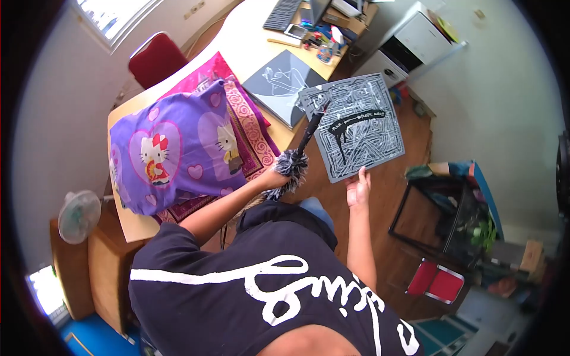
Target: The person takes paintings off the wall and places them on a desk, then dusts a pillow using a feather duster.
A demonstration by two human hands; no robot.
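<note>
My left hand [274,179] is closed around the fluffy grey-and-black head of a duster [291,167]. The duster's dark handle points up and away from me, and its far end overlaps the left side of a square painted board [363,139]. Whether that end touches the board I cannot tell. White maze-like strokes cover the board's grey face, with a black lettered band across the middle. At its bottom edge my right hand [358,190] grips the board, holding it tilted above the floor; some fingers are hidden behind it.
On the desk [231,47] lie a purple cartoon-print pillow [178,148], patterned cloths [252,124] and a grey picture panel [285,86]. A keyboard [282,13] and small items sit at its far end. A red chair [155,59], a fan [80,216] and a black rack [439,213] stand around.
</note>
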